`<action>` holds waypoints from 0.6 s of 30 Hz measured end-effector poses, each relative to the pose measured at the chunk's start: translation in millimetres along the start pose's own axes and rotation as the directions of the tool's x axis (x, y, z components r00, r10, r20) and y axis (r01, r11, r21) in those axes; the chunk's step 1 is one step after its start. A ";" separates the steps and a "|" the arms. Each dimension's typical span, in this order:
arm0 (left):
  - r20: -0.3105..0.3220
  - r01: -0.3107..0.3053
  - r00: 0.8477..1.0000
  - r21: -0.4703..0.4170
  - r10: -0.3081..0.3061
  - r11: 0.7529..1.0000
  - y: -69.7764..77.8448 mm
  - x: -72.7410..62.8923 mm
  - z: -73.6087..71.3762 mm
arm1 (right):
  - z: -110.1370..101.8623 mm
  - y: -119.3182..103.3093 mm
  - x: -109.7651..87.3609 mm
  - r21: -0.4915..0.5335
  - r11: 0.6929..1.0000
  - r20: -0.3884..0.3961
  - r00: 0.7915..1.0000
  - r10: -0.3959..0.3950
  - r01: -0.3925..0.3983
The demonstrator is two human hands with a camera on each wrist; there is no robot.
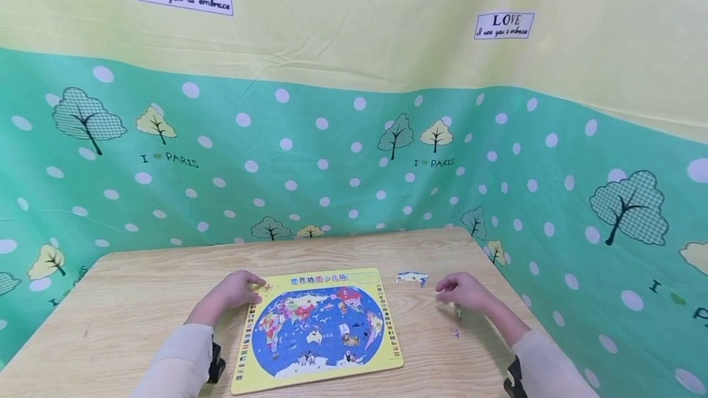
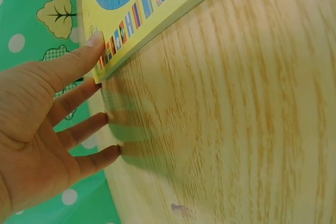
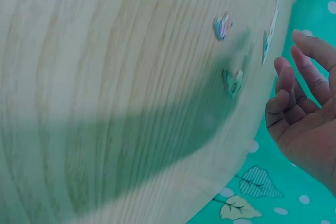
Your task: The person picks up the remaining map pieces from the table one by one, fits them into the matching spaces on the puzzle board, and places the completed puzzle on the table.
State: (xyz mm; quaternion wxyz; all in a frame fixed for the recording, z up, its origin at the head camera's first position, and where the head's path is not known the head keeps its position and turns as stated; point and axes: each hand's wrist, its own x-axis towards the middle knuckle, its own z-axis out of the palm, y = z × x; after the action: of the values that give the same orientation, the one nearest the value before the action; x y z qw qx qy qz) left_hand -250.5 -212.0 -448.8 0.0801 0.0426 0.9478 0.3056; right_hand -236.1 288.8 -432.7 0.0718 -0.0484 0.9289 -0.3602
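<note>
A yellow world map puzzle board (image 1: 318, 375) with a blue oval map lies on the table. At its upper left corner is my left hand (image 1: 239, 289); the left wrist view shows the thumb (image 2: 84, 59) touching the board's corner and the other fingers spread straight. My right hand (image 1: 463, 290) hovers right of the board, fingers loosely bent, holding nothing. Close by it lie a white-and-blue map piece (image 1: 412, 277), a small greenish piece (image 3: 232, 83) partly hidden by the hand in the head view, and a small pink-and-blue piece (image 1: 455, 332).
The wooden table (image 1: 138, 300) has its far edge against a green dotted curtain (image 1: 310, 158) printed with trees. The curtain also runs down the right side. A small dark mark (image 2: 180, 210) shows on the tabletop in the left wrist view.
</note>
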 end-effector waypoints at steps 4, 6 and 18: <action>-0.002 -0.002 1.000 -0.006 0.002 1.000 -1.3 0.3 0.8 | -3.3 6.2 -1.4 -0.014 1.000 -0.019 0.999 0.026 -0.027; -0.005 -0.008 1.000 -0.009 0.008 1.000 -2.0 0.5 0.9 | -5.0 10.7 -1.1 -0.026 0.999 -0.028 0.999 0.034 -0.034; -0.002 -0.010 1.000 -0.008 0.010 1.000 -3.0 1.2 0.5 | -10.2 27.9 -2.1 -0.037 0.998 -0.040 0.998 0.040 -0.042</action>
State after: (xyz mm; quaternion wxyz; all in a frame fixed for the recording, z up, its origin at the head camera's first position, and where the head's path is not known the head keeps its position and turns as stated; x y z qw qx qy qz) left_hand -251.7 -214.1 -451.1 0.0778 0.0467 0.9465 0.3097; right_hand -236.8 316.3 -443.9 0.0600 -0.0235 0.9376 -0.3416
